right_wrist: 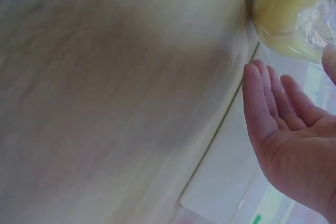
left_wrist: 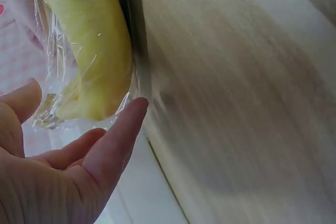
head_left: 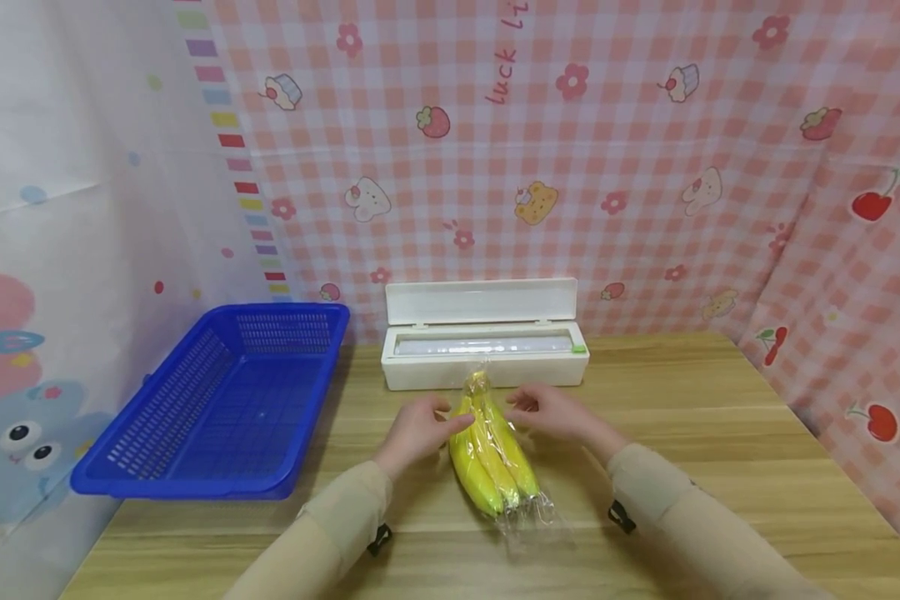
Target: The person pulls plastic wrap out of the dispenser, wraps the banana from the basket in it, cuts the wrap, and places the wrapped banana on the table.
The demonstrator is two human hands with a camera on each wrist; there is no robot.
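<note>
A bunch of yellow bananas (head_left: 487, 454) lies on the wooden table, wrapped in clear plastic film (head_left: 536, 517) that trails past its near end. To its left is my left hand (head_left: 422, 429), thumb and fingers spread near the upper part of the bunch. On the other side my right hand (head_left: 551, 412) holds nothing, its fingers loosely bent beside the bananas. In the left wrist view the fingers reach toward the wrapped fruit (left_wrist: 97, 45); whether they touch it I cannot tell. A gap shows between the right fingers and the fruit (right_wrist: 286, 19) in the right wrist view.
Behind the bananas stands a white cling film box (head_left: 487, 371) with its lid raised and a roll inside. A blue plastic basket (head_left: 288, 492) sits at the left of the table (head_left: 690, 400). Patterned cloth (head_left: 487, 167) hangs at the back and sides.
</note>
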